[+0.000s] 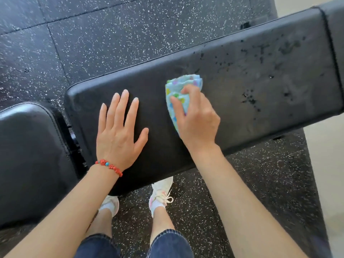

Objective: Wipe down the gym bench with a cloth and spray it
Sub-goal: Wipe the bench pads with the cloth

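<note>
- Two hands on the black padded bench surface (232,71), seen from above by the head camera.
- Right hand (197,120): fingers curled around a folded pale-blue cloth (181,90) with coloured spots, pressing it down on the pad near mid-length; cloth sticking out beyond the fingertips on the far side.
- Left hand (117,131): flat, fingers straight and spread, palm down on the pad, holding nothing; just left of the cloth hand, not touching it.
- Long axis of the pad: running left to right, rising slightly toward the far right.
- Spray droplets (249,98): dark wet specks scattered over the right half of the pad, to the right of the cloth; pad beneath and left of the hands looking dry and matt.
- Key relation: wet area lying to the right of the right-hand grip, along the pad's long axis; right hand nearer to it than the left.
- Likely next stroke, as a judgement: cloth drawn rightward along the pad through the droplets, left hand bracing.
- No spray bottle in view.
- Second pad (31,155) at near left, separated by a gap; speckled rubber floor (93,43) beyond.
</note>
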Demonstrator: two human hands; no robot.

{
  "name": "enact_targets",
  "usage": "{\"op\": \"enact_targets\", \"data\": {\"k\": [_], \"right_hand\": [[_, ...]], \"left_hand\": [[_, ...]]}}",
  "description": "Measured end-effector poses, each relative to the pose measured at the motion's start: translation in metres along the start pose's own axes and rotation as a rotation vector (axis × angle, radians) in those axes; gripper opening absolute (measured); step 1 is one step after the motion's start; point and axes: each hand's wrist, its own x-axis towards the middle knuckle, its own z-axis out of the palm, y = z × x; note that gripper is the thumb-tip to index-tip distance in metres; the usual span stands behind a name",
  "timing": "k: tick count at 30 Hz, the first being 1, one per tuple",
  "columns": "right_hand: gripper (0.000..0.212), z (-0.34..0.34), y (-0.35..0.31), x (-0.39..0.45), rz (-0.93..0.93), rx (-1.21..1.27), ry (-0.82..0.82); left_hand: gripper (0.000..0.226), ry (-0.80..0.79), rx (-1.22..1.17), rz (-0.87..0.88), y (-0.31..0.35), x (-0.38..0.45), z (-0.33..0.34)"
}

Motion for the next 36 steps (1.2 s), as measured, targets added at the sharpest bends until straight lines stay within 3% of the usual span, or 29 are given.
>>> {"op": "enact_targets", "data": {"k": [5,9,13,18,22,26,29,31,36], "right_hand": [[0.031,-0.005,0.021,0.017,-0.198,-0.07,-0.045],[0.037,-0.015,0.056,0.055,0.11,-0.04,0.039],[0.036,-0.01,0.045,0.06,0.238,-0.042,0.094],[0.032,0.012,-0.02,0.044,-0.087,-0.015,-0.049],[0.036,0.006,0.002,0.059,-0.233,-0.091,-0.078],[0.039,-0.008,0.054,0.092,0.145,-0.091,0.016],[0.038,-0.008,0.063,0.1,0.232,-0.079,0.052],[0.037,-0.004,0.047,0.098,0.193,-0.09,0.041],[0.037,0.005,0.012,0.084,-0.164,0.003,-0.103]], "left_hand": [[0.059,0.001,0.003,-0.003,0.001,0.0,-0.001],[0.059,0.001,-0.001,-0.005,0.001,0.001,-0.001],[0.057,0.033,-0.005,-0.05,0.005,0.002,-0.001],[0.059,0.052,-0.018,-0.129,0.025,0.017,0.001],[0.061,0.02,-0.003,-0.146,0.034,0.022,0.005],[0.061,0.011,0.029,-0.133,0.032,0.02,0.008],[0.062,-0.004,0.052,-0.138,0.033,0.02,0.008],[0.062,-0.013,0.059,-0.14,0.034,0.021,0.009],[0.059,0.002,0.017,-0.16,0.034,0.022,0.005]]}}
